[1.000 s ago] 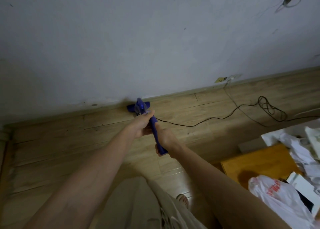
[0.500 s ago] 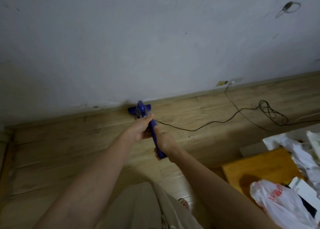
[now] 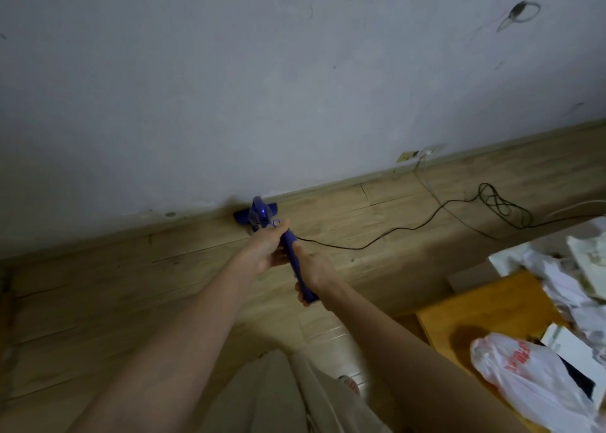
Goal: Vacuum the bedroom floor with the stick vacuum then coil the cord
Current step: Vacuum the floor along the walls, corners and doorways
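A purple stick vacuum (image 3: 259,216) points away from me, its floor head against the skirting at the foot of the grey wall. My left hand (image 3: 267,249) grips the upper part of its purple handle (image 3: 292,252). My right hand (image 3: 316,273) grips the lower end of the same handle. A thin black cord (image 3: 393,236) runs from the handle across the wooden floor to a loose tangle (image 3: 501,203) on the right, near a wall socket (image 3: 423,153).
An orange wooden table (image 3: 485,308) stands at the right, with a white plastic bag (image 3: 524,383) and crumpled papers (image 3: 564,275) on it. My trouser leg and one foot (image 3: 349,383) show at the bottom. Wooden floor (image 3: 98,301) stretches to the left.
Both hands keep their grip on the handle. The view has drifted slightly, and the vacuum head stays against the skirting.
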A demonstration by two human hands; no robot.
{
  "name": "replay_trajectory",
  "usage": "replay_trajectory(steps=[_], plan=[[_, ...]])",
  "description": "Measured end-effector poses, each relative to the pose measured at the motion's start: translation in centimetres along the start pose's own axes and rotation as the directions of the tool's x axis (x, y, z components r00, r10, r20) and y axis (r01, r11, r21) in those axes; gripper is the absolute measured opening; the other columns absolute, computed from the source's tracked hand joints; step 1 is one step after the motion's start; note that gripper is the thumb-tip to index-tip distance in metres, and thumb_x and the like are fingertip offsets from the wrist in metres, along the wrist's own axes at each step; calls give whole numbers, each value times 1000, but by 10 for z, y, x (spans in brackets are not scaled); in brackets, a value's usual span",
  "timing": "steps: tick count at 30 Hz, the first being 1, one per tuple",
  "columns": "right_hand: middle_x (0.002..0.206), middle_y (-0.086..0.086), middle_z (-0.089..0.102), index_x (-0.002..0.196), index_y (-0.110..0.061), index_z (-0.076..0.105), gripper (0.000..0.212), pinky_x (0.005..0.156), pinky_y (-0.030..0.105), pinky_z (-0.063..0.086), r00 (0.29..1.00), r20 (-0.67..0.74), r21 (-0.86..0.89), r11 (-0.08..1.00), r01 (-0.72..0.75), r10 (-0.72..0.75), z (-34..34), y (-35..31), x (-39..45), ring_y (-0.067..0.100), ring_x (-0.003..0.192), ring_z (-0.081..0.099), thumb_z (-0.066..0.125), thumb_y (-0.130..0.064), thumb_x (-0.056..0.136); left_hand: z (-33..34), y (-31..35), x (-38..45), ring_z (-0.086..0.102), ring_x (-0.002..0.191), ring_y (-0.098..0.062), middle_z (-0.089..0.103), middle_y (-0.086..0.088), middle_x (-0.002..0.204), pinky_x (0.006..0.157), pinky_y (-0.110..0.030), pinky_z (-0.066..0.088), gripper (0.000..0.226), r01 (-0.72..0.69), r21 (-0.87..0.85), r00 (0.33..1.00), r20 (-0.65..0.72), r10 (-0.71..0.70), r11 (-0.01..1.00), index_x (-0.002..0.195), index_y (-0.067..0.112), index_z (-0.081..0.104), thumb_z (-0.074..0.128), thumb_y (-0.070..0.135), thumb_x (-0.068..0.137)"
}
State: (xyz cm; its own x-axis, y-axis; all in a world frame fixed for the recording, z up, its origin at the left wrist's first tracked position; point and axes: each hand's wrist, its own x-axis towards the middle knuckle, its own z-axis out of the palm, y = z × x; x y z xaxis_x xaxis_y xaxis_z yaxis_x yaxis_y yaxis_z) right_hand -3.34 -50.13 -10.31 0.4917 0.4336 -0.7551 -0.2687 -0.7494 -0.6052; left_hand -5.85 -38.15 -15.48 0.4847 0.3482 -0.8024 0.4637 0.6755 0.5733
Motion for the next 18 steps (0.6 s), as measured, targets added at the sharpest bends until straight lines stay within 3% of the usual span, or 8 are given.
replay_trajectory(steps=[8, 16, 18], plan=[[68, 8, 60, 98, -2, 59, 56, 41, 22, 44, 997, -77, -27, 1000, -9, 7, -60, 4, -9, 15, 45, 54, 38, -54, 99, 58, 5, -8, 64, 72, -23, 64, -12, 83, 58, -33, 52, 22, -30, -22, 1000, -4, 30, 999, 99, 5, 56, 56, 27, 97], [67, 9, 60, 102, 2, 58, 52, 37, 20, 42, 998, -56, 7, 1000, -3, 4, -122, 17, -36, 13, 40, 53, 40, -47, 101, 117, -8, -18, 65, 67, -21, 67, -10, 75, 55, -32, 52, 21, -13, -24, 1000, -5, 13, 1000, 92, 7, 58, 60, 27, 94], [65, 9, 59, 97, 0, 57, 49, 37, 21, 42, 999, -49, 45, 999, -1, 4, -121, 22, -39, 13, 40, 53, 37, -45, 102, 119, -12, -18, 67, 73, -22, 70, -12, 84, 55, -31, 51, 26, -4, 5, 1000, -9, 4, 1000, 99, 6, 61, 63, 31, 92]])
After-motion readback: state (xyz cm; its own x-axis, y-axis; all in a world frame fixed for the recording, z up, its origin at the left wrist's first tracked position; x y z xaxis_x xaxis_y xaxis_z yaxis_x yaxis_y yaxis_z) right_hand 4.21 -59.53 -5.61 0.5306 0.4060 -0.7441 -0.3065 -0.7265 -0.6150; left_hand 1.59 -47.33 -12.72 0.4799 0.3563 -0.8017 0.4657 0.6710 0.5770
